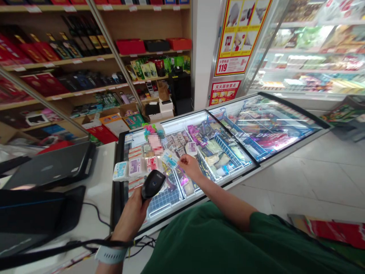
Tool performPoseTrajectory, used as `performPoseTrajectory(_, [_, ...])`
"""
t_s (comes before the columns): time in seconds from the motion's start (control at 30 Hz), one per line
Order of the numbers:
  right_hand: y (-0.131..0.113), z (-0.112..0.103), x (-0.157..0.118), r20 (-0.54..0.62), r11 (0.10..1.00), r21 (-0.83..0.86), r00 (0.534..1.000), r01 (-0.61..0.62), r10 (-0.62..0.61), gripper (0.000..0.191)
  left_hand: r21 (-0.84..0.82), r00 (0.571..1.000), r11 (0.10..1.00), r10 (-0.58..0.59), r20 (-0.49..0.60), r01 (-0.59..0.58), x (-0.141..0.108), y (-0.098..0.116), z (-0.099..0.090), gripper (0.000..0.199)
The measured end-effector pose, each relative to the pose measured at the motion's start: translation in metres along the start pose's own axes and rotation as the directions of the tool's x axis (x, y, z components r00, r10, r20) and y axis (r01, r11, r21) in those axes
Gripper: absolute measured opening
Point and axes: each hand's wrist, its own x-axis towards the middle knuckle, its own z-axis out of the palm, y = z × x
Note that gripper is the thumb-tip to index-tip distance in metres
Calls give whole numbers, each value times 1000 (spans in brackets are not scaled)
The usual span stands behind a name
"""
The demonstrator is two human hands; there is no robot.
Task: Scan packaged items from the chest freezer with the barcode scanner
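Black scanner (152,185) is sitting in your left hand (130,217), fingers closed around its grip. Your right hand (189,167) is pinching one pale blue packet (170,159), fingertips together on its edge. Just left of those fingertips, three more packets (135,166) are lying in a row on the glass of one freezer (296,107).
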Motion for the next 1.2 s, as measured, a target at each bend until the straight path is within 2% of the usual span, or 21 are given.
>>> performPoseTrajectory(0.17, [10, 4, 4, -6, 997, 66, 999, -40, 40, 10, -18, 1000, 1000, -11, -6, 11, 3, -3, 1, 32])
performPoseTrajectory(0.23, [17, 8, 6, 18, 981, 149, 992, -123, 122, 10, -10, 999, 1000, -30, -29, 30, 2, -9, 0, 34])
performPoseTrajectory(0.33, [27, 11, 9, 78, 907, 296, 954, -300, 290, 11, 6, 998, 998, -59, -38, 59, -2, -21, -3, 37])
performPoseTrajectory(0.4, [35, 9, 12, 77, 864, 358, 933, -354, 351, 12, 17, 995, 996, -88, -42, 89, -5, -28, -5, 38])
performPoseTrajectory(0.6, [64, -15, 33, -53, 822, 441, 904, -360, 425, 18, 35, 982, 984, -169, -88, 173, -16, -47, -7, 44])
performPoseTrajectory(0.77, [84, -31, 58, -160, 779, 496, 841, -383, 516, 21, 9, 972, 979, -200, -121, 202, -23, -64, -1, 48])
performPoseTrajectory(1.0, [98, -30, 87, -204, 750, 514, 790, -417, 578, 22, -20, 937, 960, -278, -212, 280, -36, -71, 1, 44])
performPoseTrajectory(1.2, [108, -25, 98, -252, 761, 491, 767, -424, 590, 26, -3, 913, 942, -325, -248, 335, -42, -74, -2, 37])
